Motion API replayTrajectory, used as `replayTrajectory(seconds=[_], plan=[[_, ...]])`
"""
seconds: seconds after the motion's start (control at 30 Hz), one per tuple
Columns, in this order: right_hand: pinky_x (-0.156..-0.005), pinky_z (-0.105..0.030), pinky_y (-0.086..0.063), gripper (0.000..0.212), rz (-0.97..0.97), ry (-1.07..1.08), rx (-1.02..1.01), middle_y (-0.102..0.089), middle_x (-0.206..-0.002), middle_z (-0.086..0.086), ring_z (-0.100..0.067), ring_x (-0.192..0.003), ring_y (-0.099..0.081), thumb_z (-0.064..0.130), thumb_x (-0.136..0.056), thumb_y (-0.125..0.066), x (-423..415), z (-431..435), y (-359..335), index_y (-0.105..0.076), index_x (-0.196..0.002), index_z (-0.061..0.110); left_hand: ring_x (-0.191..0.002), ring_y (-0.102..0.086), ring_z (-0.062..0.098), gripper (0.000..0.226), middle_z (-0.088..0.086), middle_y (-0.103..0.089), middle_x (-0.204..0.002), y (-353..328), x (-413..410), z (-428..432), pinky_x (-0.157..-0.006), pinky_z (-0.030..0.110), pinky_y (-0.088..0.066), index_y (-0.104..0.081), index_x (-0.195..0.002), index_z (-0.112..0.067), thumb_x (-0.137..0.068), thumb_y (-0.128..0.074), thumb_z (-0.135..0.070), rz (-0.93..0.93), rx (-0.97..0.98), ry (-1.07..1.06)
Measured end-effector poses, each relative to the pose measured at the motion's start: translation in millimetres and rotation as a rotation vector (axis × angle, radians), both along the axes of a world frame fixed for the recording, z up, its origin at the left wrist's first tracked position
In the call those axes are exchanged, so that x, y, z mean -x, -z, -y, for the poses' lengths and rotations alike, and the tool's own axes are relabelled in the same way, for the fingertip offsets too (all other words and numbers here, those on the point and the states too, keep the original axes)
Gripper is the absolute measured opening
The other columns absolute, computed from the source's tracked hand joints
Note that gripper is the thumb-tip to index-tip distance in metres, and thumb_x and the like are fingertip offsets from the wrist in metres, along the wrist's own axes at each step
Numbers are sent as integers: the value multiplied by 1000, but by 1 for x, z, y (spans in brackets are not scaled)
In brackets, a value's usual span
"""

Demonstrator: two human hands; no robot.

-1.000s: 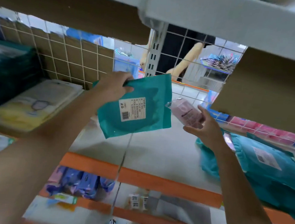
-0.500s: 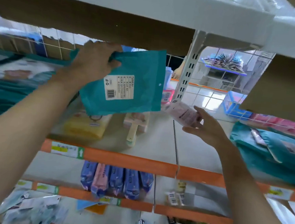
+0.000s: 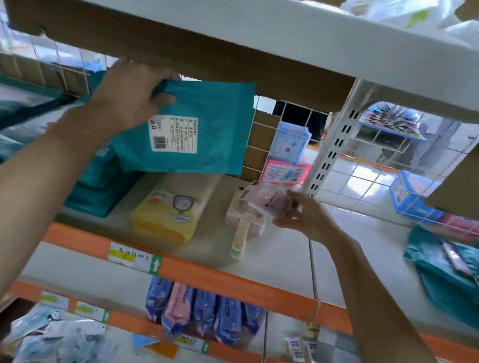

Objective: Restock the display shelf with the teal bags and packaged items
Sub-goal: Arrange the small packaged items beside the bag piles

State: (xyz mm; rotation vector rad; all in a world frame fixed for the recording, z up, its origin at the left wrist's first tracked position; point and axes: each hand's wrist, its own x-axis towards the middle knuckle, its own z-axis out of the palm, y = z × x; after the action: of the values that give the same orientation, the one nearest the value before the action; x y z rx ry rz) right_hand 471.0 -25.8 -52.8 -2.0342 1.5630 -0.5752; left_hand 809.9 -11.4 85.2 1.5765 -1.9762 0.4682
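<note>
**A:** Starting at the far left, what's on the display shelf [image 3: 223, 281]?

**B:** A stack of teal bags [image 3: 95, 190] sits at its left end. Just right of that, the left hand [image 3: 126, 102] has its fingers curled over the top corner of one teal bag [image 3: 213, 138]. The bag is in the air with its label facing us, close under the upper shelf [image 3: 246, 28].

**A:** What's the risk there?

**B:** It's held by one corner, so the bag hangs loose. If it goes onto the stack at an angle, I'd expect it to slide off or drag the top bags askew. Its top edge could also catch on the cardboard [image 3: 214, 63] under the upper shelf.

**A:** And below it?

**B:** A yellow pack [image 3: 168, 215] lies flat there, and beside it is a pink item with a pale handle [image 3: 242, 233] that reaches nearly to the shelf's front edge. A low swing of the bag could knock that one off.

**A:** And the right side?

**B:** The right hand [image 3: 310, 220] holds a small pink pack [image 3: 265, 201] in its fingers, just above the handled item. The grip looks light, so it may slip while attention is on the other side. Well to the right lies a loose heap of teal bags [image 3: 450, 272], partly blurred.
</note>
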Motion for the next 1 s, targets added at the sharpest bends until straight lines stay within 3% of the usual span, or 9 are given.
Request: replayTrajectory(seconds=[0.1,0.23,0.37,0.53,0.67,0.83,0.9,0.97,1.0], plan=[[-85,-44,-54,65,-62,-31,-11,-56,-115,-2,-24,-103,-56,29,-66,-82,-13,20,12,-54,-122,14,-93,-57,40,29,24,-64,-102,-1,-4,9,-92,46,-38,-58,-117,-6,-90,-58,-15,-10,-1,-9],[-74,-26,-51,59,-121,-56,1,-53,-107,4,-17,-96,-54,28,-70,-79,-29,35,26,-53,-121,18,-96,-56,41,28,24,-64,-103,-1,-6,18,-91,44,-39,-59,-116,-8,-89,-59,-16,-48,12,-14],[-84,-39,-54,74,-141,-74,-23,-51,-122,1,-21,-106,-52,34,-69,-78,-36,36,37,-41,-134,24,-93,-57,39,27,22,-64,-101,3,-7,25,-89,42,-39,-60,-114,-8,-89,-59,-16,-50,6,0],[-95,-39,-48,83,-151,-75,-35,-45,-136,-5,-23,-120,-46,33,-73,-78,-36,35,36,-32,-142,24,-92,-57,39,27,22,-64,-99,8,-6,29,-89,41,-38,-60,-115,-7,-89,-60,-15,-70,30,31],[-108,-44,-30,78,-75,-14,52,-28,-152,-4,-26,-138,-26,28,-82,-70,-43,36,20,-26,-147,22,-90,-58,36,27,20,-64,-98,7,-12,31,-85,39,-40,-61,-114,-8,-88,-60,-16,-126,26,88],[-102,-50,-41,78,164,-59,94,-44,-141,-3,-22,-131,-39,21,-78,-72,-68,29,-4,-32,-145,20,-97,-57,28,29,13,-63,-107,7,-33,36,-83,38,-45,-59,-118,-12,-89,-60,-17,-302,-68,200],[-101,-35,-42,75,236,-68,105,-51,-131,8,-14,-124,-45,20,-77,-72,-82,26,-8,-35,-142,20,-99,-56,23,28,8,-62,-108,7,-44,37,-87,39,-46,-59,-117,-11,-90,-59,-16,-371,-114,261],[-88,-10,-41,67,315,-67,125,-54,-114,16,-2,-107,-52,16,-78,-72,-101,21,-16,-41,-137,18,-98,-57,22,24,4,-62,-105,6,-57,38,-87,40,-47,-60,-114,-11,-90,-59,-15,-398,-127,336],[-80,-3,-41,61,364,-60,136,-56,-109,16,4,-99,-54,15,-79,-73,-109,18,-21,-44,-133,18,-95,-58,19,22,2,-62,-102,5,-64,38,-85,37,-48,-61,-112,-10,-90,-59,-13,-412,-134,373]])
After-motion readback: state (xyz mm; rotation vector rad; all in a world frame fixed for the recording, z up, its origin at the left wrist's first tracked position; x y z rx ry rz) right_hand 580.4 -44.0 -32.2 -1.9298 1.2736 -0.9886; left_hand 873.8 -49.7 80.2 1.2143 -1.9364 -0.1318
